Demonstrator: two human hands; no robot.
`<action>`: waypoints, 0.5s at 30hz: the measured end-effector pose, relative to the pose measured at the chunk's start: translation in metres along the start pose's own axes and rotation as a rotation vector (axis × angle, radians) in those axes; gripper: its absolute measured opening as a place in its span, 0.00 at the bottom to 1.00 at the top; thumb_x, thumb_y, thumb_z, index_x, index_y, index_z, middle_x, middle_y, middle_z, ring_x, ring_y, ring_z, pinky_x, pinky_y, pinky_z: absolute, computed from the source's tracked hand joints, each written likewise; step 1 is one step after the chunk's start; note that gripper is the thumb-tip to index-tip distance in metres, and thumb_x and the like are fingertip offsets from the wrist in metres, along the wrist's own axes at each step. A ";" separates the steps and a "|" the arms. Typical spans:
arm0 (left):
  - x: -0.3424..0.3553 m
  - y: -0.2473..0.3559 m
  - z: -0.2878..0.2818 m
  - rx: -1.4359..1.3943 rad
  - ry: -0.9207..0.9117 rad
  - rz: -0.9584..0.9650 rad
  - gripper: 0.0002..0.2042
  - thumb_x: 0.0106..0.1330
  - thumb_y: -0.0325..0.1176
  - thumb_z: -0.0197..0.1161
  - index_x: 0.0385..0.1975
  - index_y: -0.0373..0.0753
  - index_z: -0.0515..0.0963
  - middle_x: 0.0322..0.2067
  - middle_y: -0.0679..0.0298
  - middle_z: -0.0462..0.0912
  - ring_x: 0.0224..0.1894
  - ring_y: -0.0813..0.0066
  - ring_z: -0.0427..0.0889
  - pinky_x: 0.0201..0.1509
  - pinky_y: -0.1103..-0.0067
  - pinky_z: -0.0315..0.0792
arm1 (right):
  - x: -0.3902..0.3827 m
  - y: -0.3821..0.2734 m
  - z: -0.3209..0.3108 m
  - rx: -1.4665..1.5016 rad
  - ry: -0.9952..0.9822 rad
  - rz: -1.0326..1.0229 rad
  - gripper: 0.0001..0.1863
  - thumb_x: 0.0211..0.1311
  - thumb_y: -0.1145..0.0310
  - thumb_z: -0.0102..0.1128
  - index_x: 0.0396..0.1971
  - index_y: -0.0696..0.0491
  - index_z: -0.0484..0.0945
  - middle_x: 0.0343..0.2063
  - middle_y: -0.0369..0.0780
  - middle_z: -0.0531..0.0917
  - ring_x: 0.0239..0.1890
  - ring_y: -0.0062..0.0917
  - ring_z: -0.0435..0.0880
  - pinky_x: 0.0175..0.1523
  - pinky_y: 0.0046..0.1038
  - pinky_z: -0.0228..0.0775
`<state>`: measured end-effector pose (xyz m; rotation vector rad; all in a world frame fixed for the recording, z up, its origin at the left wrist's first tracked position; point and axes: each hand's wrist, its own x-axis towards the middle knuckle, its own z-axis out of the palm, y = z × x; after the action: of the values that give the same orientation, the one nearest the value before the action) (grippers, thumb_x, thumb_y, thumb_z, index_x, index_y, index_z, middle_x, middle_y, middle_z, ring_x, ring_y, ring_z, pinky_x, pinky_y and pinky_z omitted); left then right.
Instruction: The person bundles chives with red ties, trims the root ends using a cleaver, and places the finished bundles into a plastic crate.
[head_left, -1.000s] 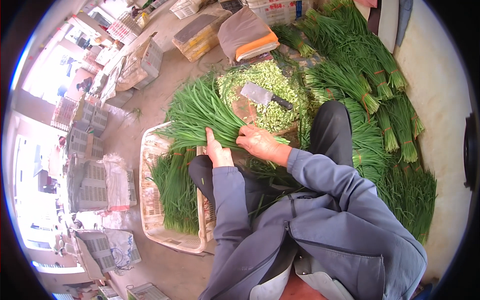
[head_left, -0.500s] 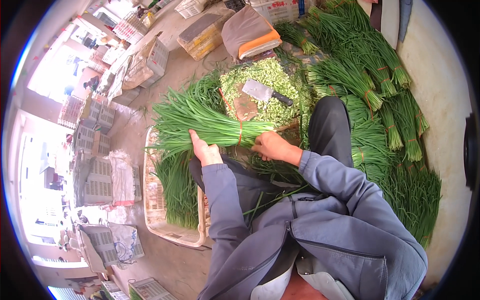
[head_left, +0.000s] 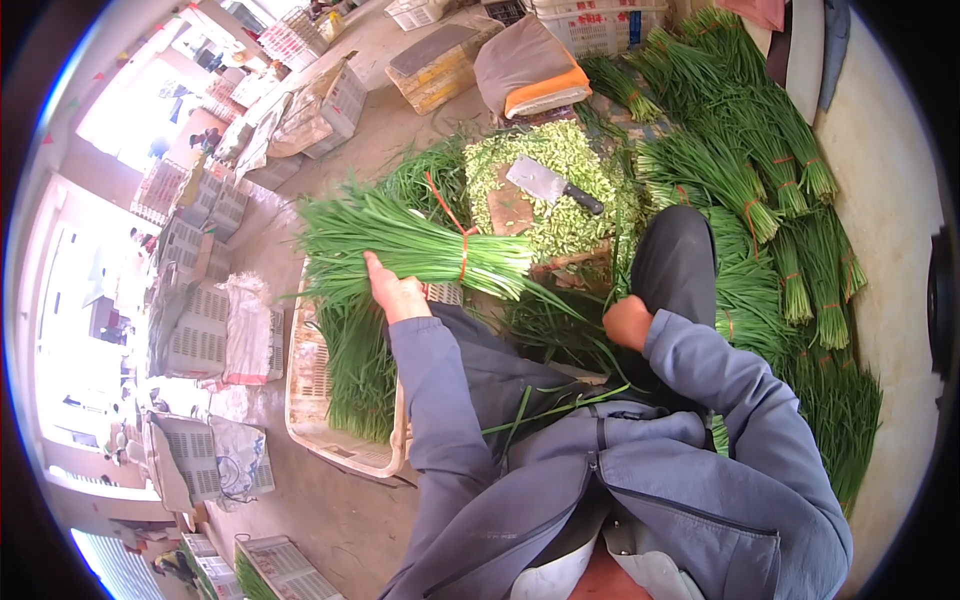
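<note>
Bundle of green stalks is being held toward ten o'clock by the left hand, its partly hidden fingers gripping from beneath. The right hand is being held near four o'clock with fingers curled; whether leaves are being gripped cannot be told. Stalks might be spilled if the orange band is being stretched loose. Toward one o'clock, a cleaver is being supported amid chopped stems. Toward nine o'clock, the floor is being occupied by stacked crates.

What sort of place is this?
Probably a vegetable trimming and packing shed: tied bundles of green stalks lie heaped at the right, a cleaver rests among chopped stem ends, and plastic crates stand about.
</note>
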<state>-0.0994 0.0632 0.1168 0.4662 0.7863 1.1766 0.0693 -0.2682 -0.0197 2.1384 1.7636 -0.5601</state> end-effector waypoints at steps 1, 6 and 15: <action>-0.002 0.010 0.008 -0.031 0.031 0.012 0.25 0.77 0.50 0.49 0.61 0.35 0.71 0.60 0.56 0.76 0.59 0.56 0.77 0.63 0.55 0.72 | -0.001 -0.005 0.007 -0.083 -0.047 -0.031 0.12 0.59 0.64 0.57 0.35 0.49 0.89 0.37 0.42 0.89 0.41 0.35 0.88 0.39 0.38 0.79; 0.037 0.069 0.011 -0.121 -0.116 0.234 0.27 0.75 0.51 0.51 0.62 0.35 0.70 0.62 0.57 0.75 0.59 0.57 0.77 0.65 0.57 0.71 | 0.033 -0.029 -0.016 0.045 0.047 -0.231 0.14 0.59 0.59 0.60 0.35 0.52 0.87 0.37 0.43 0.88 0.42 0.38 0.88 0.39 0.40 0.78; -0.019 0.047 0.032 -0.147 -0.085 0.220 0.25 0.76 0.50 0.51 0.62 0.37 0.71 0.61 0.59 0.76 0.60 0.59 0.76 0.65 0.57 0.71 | 0.075 -0.122 -0.203 2.240 0.216 -0.291 0.26 0.69 0.50 0.58 0.32 0.63 0.80 0.23 0.45 0.84 0.24 0.26 0.86 0.30 0.27 0.81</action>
<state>-0.1083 0.0631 0.1761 0.4861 0.5804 1.3992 -0.0178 -0.0843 0.1221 2.5264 1.1689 -3.7021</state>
